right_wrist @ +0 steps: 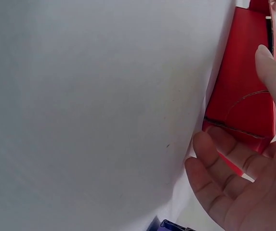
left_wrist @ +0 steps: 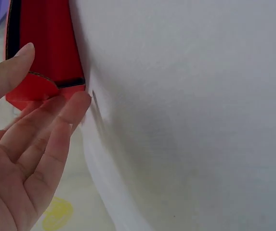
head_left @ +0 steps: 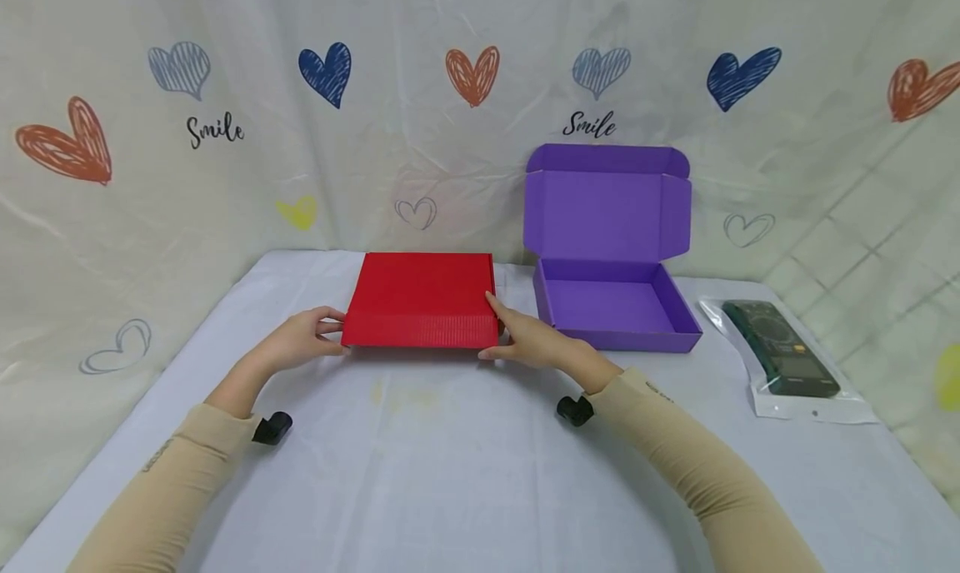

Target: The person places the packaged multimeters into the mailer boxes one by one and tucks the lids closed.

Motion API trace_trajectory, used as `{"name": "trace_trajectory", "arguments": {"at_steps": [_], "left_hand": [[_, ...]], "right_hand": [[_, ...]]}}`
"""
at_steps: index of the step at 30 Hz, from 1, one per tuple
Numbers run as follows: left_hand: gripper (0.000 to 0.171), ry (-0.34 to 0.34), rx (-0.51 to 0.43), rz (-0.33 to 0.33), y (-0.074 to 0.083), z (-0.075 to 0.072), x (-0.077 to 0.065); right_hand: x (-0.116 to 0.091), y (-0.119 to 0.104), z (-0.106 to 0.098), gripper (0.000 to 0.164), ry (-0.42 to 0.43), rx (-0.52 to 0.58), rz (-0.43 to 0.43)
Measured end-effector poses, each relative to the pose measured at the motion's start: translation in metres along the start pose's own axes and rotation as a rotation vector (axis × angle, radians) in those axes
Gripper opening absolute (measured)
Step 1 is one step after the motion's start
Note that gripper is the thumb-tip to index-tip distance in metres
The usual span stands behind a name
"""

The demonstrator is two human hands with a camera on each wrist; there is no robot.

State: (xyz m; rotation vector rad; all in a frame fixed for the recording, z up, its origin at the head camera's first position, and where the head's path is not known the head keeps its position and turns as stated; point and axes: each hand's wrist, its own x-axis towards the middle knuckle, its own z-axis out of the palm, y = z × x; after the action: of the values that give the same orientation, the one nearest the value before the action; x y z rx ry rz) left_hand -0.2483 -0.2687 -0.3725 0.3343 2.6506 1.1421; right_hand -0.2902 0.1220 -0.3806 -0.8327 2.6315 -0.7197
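A red cardboard box (head_left: 423, 294) with its lid down lies at the far middle of the white table, between both hands. At its left side, my left hand (head_left: 307, 338) holds the front corner, fingers along the side wall and thumb at the front. My right hand (head_left: 536, 340) grips the right front corner the same way, one finger over the top edge. The left wrist view shows the box's red front (left_wrist: 48, 48) behind the thumb. In the right wrist view, fingertips touch the end of the box (right_wrist: 246, 72). What is inside the red box is hidden.
A purple box (head_left: 618, 340) stands with its lid up, right of the red box. Further right lies a dark green device like a multimeter (head_left: 780, 348) in a clear plastic bag (head_left: 813, 408). A curtain with hearts (head_left: 472, 165) hangs behind the table (head_left: 420, 473).
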Motion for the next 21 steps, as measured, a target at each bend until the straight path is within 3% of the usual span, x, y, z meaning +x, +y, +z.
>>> {"name": "trace_trajectory", "arguments": {"at_steps": [7, 15, 21], "left_hand": [[0.059, -0.037, 0.050, 0.007, 0.0009, -0.0056, -0.0023], [0.059, -0.151, -0.056, -0.033, 0.0025, -0.0102, -0.0057], [0.064, -0.179, -0.123, -0.045, -0.0011, -0.0093, -0.0043]], "right_hand": [[0.0000, 0.0000, -0.0016, 0.107, -0.011, 0.009, -0.006], [-0.0009, 0.0000, -0.0046, 0.108, -0.058, 0.045, 0.003], [0.0002, 0.0002, -0.0071, 0.108, -0.061, 0.046, 0.003]]}}
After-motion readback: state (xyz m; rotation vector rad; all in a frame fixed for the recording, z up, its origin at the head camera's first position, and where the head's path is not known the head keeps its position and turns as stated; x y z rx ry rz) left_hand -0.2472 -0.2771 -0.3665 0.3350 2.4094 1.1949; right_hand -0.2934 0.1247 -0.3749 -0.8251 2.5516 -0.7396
